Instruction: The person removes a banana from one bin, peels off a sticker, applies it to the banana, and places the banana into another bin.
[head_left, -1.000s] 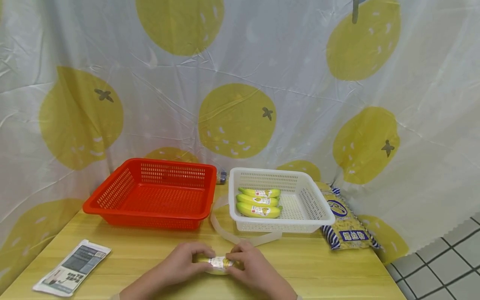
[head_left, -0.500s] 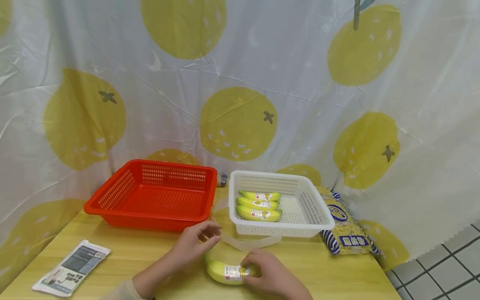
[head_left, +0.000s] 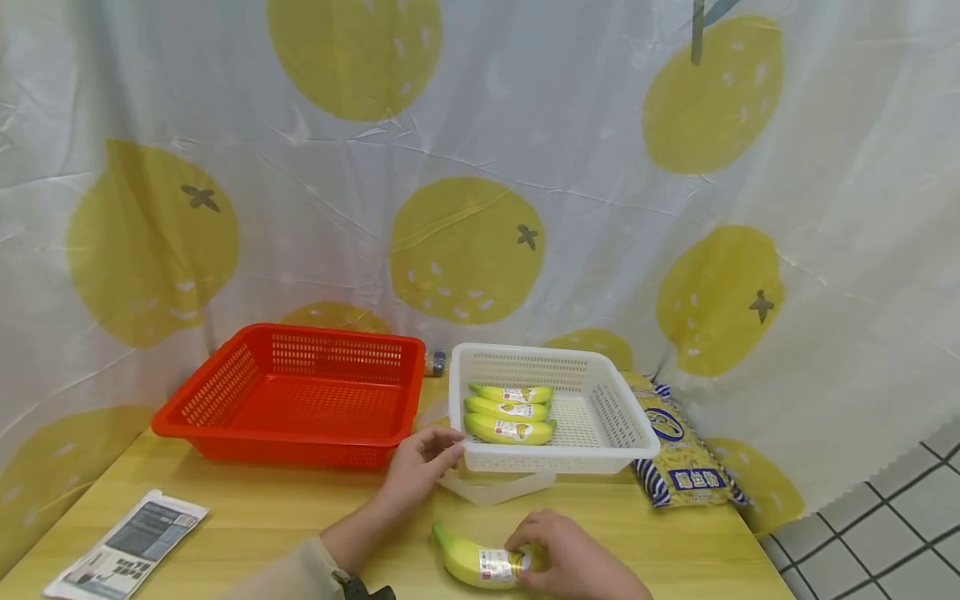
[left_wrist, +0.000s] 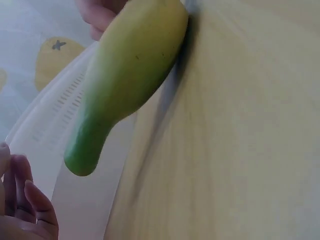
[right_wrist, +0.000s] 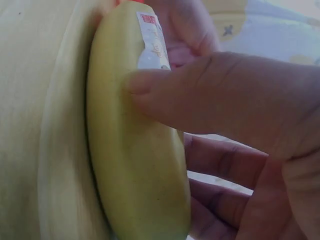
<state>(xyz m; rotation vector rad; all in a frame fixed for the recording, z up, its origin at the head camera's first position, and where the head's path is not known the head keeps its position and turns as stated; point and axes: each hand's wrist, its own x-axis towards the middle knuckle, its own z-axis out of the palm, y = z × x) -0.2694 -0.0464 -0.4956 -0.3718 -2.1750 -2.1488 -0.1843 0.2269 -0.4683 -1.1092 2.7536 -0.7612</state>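
A yellow banana [head_left: 480, 560] with a green stem end and a white label lies on the table near its front. My right hand [head_left: 566, 554] grips it at the right end; in the right wrist view the thumb [right_wrist: 170, 92] presses on the peel beside the label. My left hand [head_left: 416, 471] is at the front left corner of the white basket [head_left: 555, 460], its fingers relaxed by the rim. Whether they touch the rim, I cannot tell. Inside that basket, 3 labelled bananas [head_left: 510, 412] lie side by side at the left.
To the left of the white basket stands a red basket [head_left: 292, 454]. A flat printed packet [head_left: 127, 546] lies at the table's left, and a yellow noodle bag [head_left: 686, 454] lies at the right. A pale strip [head_left: 498, 487] lies before the white basket. A lemon-patterned curtain hangs behind.
My left hand has let go of the banana and moved up to the white basket's corner. The right hand, still gripping the banana, has shifted right and nearer, with the banana turned.
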